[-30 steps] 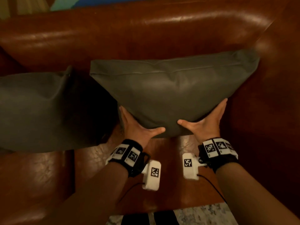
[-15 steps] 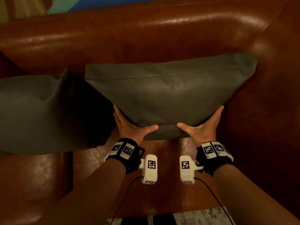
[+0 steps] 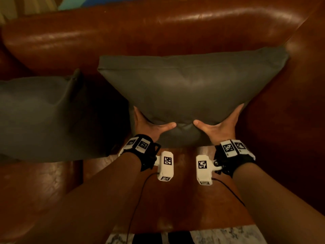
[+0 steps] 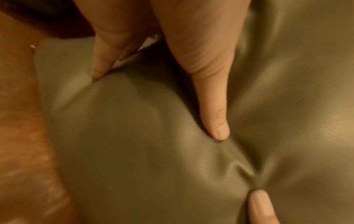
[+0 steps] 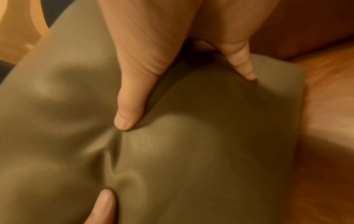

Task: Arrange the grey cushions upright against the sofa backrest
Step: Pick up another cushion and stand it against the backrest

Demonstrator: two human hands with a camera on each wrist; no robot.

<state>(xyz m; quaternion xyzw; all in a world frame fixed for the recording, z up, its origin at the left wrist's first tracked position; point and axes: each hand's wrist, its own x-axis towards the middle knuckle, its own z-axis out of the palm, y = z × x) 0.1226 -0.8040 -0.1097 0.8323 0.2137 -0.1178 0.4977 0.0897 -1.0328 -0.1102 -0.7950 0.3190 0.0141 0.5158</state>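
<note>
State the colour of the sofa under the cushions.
The sofa is glossy reddish-brown leather, clearest in the head view.

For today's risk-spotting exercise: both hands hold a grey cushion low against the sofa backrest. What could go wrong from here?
1. Both the left hand and right hand grip only the held cushion's bottom edge, so its unsupported top may flop forward.
2. The second cushion sits close alongside; sliding left could knock it.

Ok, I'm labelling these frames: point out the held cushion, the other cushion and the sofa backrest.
held cushion (image 3: 190, 88), head view, middle of its front face.
other cushion (image 3: 35, 111), head view, its front face at the left.
sofa backrest (image 3: 158, 29), head view, its rounded leather top.
</note>
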